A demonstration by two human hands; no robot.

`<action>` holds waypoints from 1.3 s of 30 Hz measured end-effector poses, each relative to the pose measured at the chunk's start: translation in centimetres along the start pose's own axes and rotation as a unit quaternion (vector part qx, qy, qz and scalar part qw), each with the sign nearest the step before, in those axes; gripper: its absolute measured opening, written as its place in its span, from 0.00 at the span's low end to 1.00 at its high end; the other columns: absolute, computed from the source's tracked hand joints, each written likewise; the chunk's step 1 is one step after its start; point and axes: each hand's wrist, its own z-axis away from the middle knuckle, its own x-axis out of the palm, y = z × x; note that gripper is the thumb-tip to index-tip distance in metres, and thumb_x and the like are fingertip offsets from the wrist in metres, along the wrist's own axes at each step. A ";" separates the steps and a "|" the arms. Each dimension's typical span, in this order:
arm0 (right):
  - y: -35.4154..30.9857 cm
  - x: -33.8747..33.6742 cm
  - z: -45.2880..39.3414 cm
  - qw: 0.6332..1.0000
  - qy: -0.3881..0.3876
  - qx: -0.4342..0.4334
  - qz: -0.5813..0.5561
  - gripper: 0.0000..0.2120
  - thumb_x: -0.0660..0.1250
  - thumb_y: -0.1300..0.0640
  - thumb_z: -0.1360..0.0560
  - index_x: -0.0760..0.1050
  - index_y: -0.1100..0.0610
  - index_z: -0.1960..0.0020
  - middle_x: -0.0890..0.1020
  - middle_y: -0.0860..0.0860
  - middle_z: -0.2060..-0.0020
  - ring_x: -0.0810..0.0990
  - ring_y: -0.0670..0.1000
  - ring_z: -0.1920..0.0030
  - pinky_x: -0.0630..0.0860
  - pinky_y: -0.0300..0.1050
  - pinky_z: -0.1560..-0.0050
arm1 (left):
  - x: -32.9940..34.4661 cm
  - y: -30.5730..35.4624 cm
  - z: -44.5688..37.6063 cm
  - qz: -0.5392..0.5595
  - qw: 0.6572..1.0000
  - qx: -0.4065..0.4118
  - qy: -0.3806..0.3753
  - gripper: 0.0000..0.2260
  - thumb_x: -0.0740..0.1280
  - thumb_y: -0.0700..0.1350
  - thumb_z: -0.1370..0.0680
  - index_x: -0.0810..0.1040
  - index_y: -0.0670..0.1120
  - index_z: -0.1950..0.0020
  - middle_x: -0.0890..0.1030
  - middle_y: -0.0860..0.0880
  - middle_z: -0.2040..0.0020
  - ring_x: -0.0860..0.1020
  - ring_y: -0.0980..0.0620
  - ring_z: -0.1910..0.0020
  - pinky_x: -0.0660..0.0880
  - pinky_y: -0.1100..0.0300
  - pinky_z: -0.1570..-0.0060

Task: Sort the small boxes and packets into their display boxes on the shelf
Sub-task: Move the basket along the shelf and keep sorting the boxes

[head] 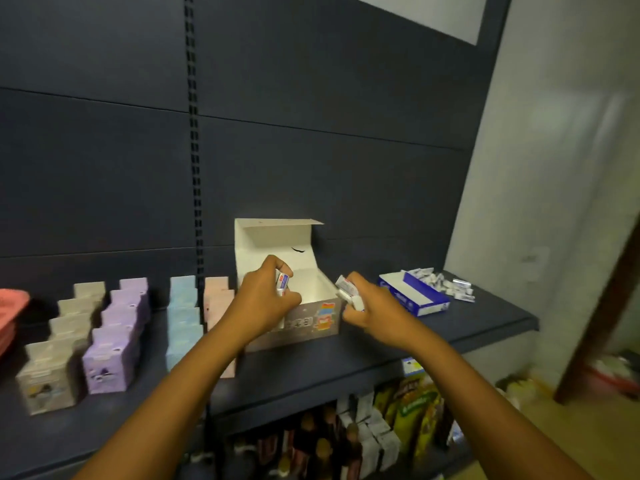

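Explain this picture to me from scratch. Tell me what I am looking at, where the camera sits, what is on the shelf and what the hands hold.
There is no machine here: a person works with bare hands, and the one camera is worn on the head, looking forward and down. So both forearms reach in from the bottom edge.

They stand before a dark shelf. In the middle is an open display box with its lid flap up. The left hand holds a small packet over that box. The right hand grips a few more small white packets just beside the box's right side.

To the right lies a blue and white box with loose packets scattered behind it. To the left stand rows of small boxes in beige, purple, blue and pink. A lower shelf holds other goods, too blurred to name.
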 end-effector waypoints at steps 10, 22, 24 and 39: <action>11.2 -6.5 2.8 0.993 0.069 0.098 0.013 0.14 0.67 0.56 0.27 0.68 0.53 0.43 0.78 0.52 0.51 0.77 0.49 0.54 0.78 0.47 0.55 | 12.3 6.6 -5.9 0.022 0.995 0.041 -0.091 0.16 0.71 0.43 0.26 0.69 0.50 0.43 0.77 0.48 0.51 0.78 0.51 0.57 0.75 0.62 0.61; 23.3 -12.4 -3.1 0.976 0.071 0.199 0.056 0.31 0.67 0.52 0.24 0.58 0.53 0.26 0.69 0.50 0.30 0.71 0.50 0.34 0.70 0.30 0.55 | 25.3 9.0 -18.6 0.053 0.985 0.042 -0.158 0.17 0.71 0.42 0.25 0.68 0.49 0.41 0.74 0.50 0.48 0.75 0.54 0.53 0.70 0.69 0.67; 25.4 -12.8 -4.8 0.970 0.073 0.221 0.063 0.29 0.68 0.52 0.24 0.60 0.52 0.27 0.71 0.51 0.31 0.73 0.51 0.35 0.72 0.34 0.51 | 27.2 9.0 -20.7 0.049 0.985 0.039 -0.158 0.16 0.71 0.42 0.25 0.68 0.49 0.42 0.75 0.49 0.47 0.73 0.55 0.55 0.70 0.69 0.67; 36.9 -14.8 -11.4 0.965 0.036 0.245 0.090 0.21 0.67 0.56 0.24 0.66 0.56 0.33 0.76 0.54 0.39 0.75 0.52 0.41 0.73 0.40 0.44 | 39.4 8.2 -31.9 -0.027 0.970 -0.075 -0.229 0.26 0.70 0.48 0.24 0.66 0.43 0.29 0.74 0.42 0.34 0.74 0.46 0.37 0.71 0.52 0.35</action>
